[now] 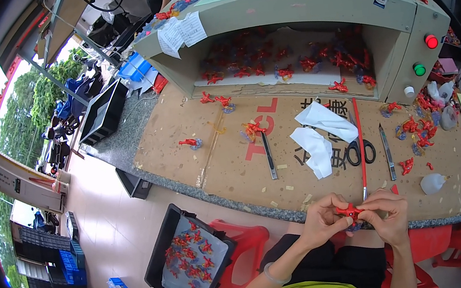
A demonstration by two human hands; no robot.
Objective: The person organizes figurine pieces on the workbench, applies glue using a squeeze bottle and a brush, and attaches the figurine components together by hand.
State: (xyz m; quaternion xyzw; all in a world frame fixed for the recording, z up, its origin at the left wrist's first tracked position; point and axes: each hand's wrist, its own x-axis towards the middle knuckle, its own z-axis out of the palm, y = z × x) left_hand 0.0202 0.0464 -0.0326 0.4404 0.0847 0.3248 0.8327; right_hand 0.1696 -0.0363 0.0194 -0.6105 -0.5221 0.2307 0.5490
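Low in the frame, the left hand [324, 224] and right hand [389, 220] pinch a red figure [349, 210] between them, fingertips closed (long axis unclear from here).

Red figurine [349, 210] between fingers [378, 205]

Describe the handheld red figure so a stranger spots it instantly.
From the big grey box, follow the cardboard to its near edge. There the left hand and right hand pinch a small red figure. Nearby figures lie loose; this one is held.
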